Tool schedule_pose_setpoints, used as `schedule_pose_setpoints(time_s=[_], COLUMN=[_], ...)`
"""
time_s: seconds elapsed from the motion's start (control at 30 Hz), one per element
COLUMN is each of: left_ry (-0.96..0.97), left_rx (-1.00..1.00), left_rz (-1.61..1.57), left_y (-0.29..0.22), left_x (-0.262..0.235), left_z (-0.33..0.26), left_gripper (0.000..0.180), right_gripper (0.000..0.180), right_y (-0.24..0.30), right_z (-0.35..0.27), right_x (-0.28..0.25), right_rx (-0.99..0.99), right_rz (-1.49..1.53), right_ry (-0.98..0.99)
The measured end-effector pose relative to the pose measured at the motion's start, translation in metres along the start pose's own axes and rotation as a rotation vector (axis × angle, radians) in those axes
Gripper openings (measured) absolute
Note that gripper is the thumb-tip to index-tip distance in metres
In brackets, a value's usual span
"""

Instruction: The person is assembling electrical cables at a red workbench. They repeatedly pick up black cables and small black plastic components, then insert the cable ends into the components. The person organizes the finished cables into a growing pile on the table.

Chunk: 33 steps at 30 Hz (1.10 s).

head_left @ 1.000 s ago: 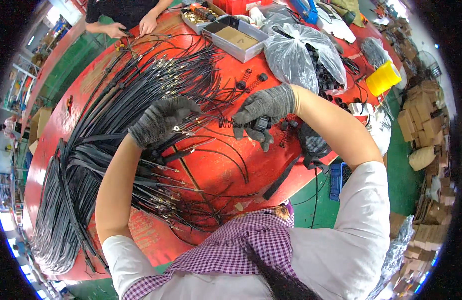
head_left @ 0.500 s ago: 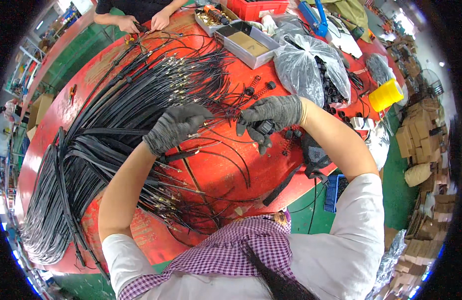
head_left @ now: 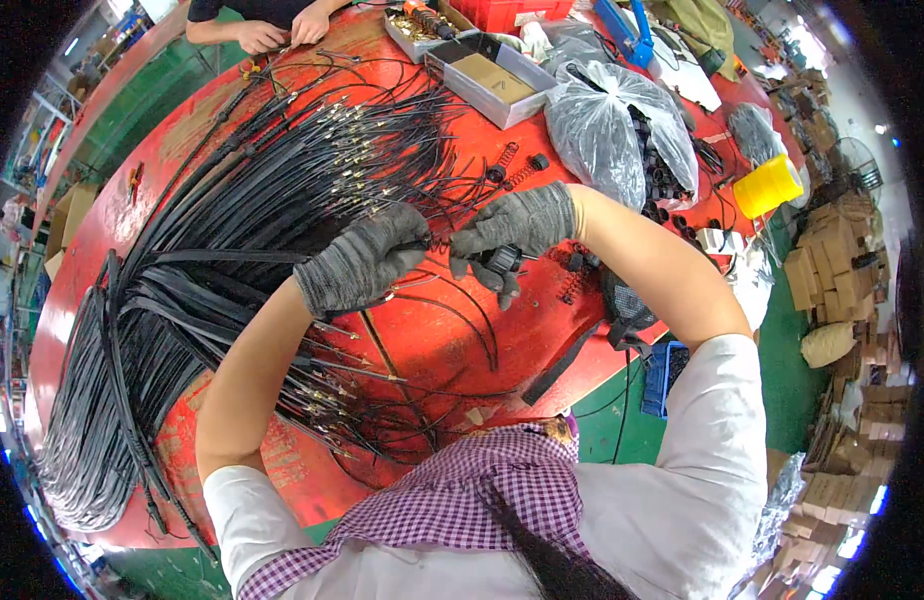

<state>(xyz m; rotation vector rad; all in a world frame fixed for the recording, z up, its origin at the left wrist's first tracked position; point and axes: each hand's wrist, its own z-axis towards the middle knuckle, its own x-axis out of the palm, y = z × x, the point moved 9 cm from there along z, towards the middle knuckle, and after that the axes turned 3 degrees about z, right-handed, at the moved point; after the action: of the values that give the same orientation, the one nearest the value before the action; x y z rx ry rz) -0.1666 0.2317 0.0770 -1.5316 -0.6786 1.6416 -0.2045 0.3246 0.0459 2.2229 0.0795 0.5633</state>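
Observation:
My left hand (head_left: 364,258), in a grey knit glove, is closed with its fingertips on what looks like a thin black cable end. A small dark coil spring (head_left: 439,244) sits between my two hands, apparently around that end. My right hand (head_left: 517,225), gloved alike, has its thumb and forefinger against the spring's other side. A black plastic cap (head_left: 504,259) is tucked in its curled lower fingers. Behind my left hand lies a large bundle of black cables (head_left: 252,215) with metal-tipped ends. Loose springs (head_left: 523,178) and black caps (head_left: 539,161) lie beyond my right hand.
On the red table (head_left: 452,350) stand a grey bin (head_left: 492,85) with cardboard inside, a clear plastic bag (head_left: 602,130) of black parts and a yellow roll (head_left: 768,187). A blue crate (head_left: 664,380) is below the edge. Across the table, a co-worker's hands (head_left: 282,32) handle cables.
Both my hands have moved slightly left and come closer together, with the spring now between their fingertips. My left fingers have curled in more. The co-worker's hands have drawn closer together.

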Motion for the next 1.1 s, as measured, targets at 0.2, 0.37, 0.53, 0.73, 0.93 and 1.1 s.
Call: schedule_pose_setpoints(time_s=[0.2, 0.37, 0.53, 0.73, 0.93, 1.1], left_ry=[-0.061, 0.036, 0.247, 0.247, 0.364, 0.109], left_rx=[-0.115, 0.184, -0.066, -0.308, -0.347, -0.301], left_rz=[-0.094, 0.424, 0.576, 0.933, 1.202, 0.936], left_y=[0.047, 0.051, 0.060, 0.116, 0.152, 0.149], left_x=[-0.003, -0.004, 0.017, -0.014, -0.012, -0.029], left_z=[-0.024, -0.042, -0.027, -0.055, -0.054, -0.060], left_gripper=[0.024, 0.025, 0.034, 0.041, 0.034, 0.028], right_gripper=[0.039, 0.038, 0.031, 0.037, 0.034, 0.038], right_y=[0.006, -0.015, -0.014, -0.032, -0.035, -0.014], right_z=[0.007, 0.014, 0.050, 0.086, 0.092, 0.084], right_x=[-0.009, -0.025, -0.020, -0.039, -0.040, -0.039], right_rx=[-0.113, -0.018, -0.010, 0.012, -0.046, -0.279], right_rz=[0.005, 0.090, -0.488, -0.433, -0.350, -1.214], right_ry=[-0.009, -0.069, -0.169, -0.371, -0.395, -0.706])
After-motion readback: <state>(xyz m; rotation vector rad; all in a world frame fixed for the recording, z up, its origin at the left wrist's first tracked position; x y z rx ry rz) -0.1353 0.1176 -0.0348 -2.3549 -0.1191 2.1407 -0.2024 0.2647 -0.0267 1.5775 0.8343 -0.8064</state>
